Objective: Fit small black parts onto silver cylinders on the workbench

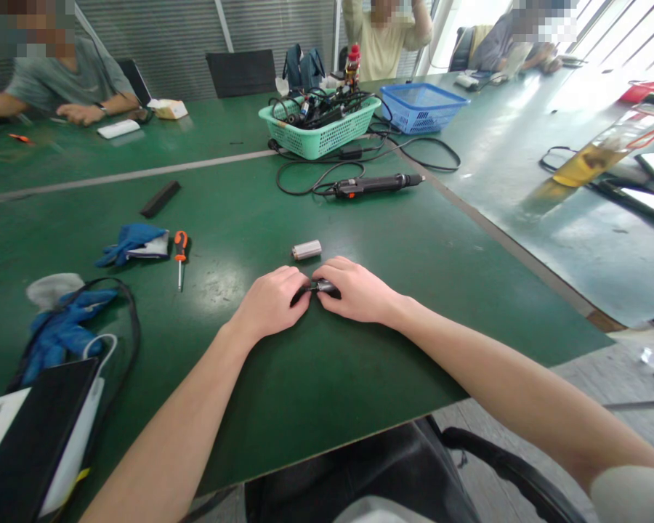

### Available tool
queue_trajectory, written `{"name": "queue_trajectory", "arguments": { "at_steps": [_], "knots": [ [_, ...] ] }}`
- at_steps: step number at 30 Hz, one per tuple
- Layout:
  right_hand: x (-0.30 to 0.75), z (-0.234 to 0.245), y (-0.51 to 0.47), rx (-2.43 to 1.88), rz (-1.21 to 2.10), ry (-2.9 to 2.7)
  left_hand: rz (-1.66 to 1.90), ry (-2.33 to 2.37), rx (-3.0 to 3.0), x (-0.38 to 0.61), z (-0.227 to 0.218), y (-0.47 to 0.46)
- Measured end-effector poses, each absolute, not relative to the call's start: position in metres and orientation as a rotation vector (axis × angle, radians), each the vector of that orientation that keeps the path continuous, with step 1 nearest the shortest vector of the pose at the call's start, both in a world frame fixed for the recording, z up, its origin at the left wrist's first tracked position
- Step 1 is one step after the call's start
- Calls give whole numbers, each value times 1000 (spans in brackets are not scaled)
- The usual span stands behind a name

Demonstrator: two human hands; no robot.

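Our left hand (275,301) pinches a small black piece (299,295) and our right hand (357,290) pinches a shiny dark piece (327,288), close together at the middle of the green table (425,254), but we cannot tell if they are joined. Just past our hands we see a little silver block (307,250), with an orange and black screwdriver (181,245) off to the left.

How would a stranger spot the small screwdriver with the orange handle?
On the green table, look left of the left hand to two blue gloves. Just right of the farther glove lies the screwdriver, its orange-and-black handle and metal shaft setting it apart.
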State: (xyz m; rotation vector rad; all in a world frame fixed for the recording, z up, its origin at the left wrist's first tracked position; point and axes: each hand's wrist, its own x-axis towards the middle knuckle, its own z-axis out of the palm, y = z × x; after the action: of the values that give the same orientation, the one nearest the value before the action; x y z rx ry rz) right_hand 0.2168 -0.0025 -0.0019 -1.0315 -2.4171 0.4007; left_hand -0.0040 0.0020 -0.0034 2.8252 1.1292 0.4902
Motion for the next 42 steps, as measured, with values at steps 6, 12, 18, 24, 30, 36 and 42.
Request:
{"name": "queue_trajectory", "arguments": {
  "at_steps": [6, 12, 18, 24, 30, 36, 42],
  "knots": [
    [217, -4, -3, -1018, 389, -2424, 489, 1125, 2828, -5, -5, 3],
    [221, 2, -2, -881, 327, -2530, 470, 1138, 2839, -5, -5, 3],
    [223, 6, -5, -799, 141, -2698, 455, 1113, 2813, -5, -6, 5],
    [230, 8, 0, -792, 167, -2714, 452, 1152, 2804, -4, -4, 2],
    [293, 10, 28, -1001, 232, -2658, 506, 1260, 2761, -5, -4, 0],
    [400, 8, 53, -1524, 122, -2540, 485, 1276, 2784, -7, -4, -2],
    [465, -5, 55, -1655, 19, -2396, 477, 1278, 2792, -7, -1, -5]
  ]
}}
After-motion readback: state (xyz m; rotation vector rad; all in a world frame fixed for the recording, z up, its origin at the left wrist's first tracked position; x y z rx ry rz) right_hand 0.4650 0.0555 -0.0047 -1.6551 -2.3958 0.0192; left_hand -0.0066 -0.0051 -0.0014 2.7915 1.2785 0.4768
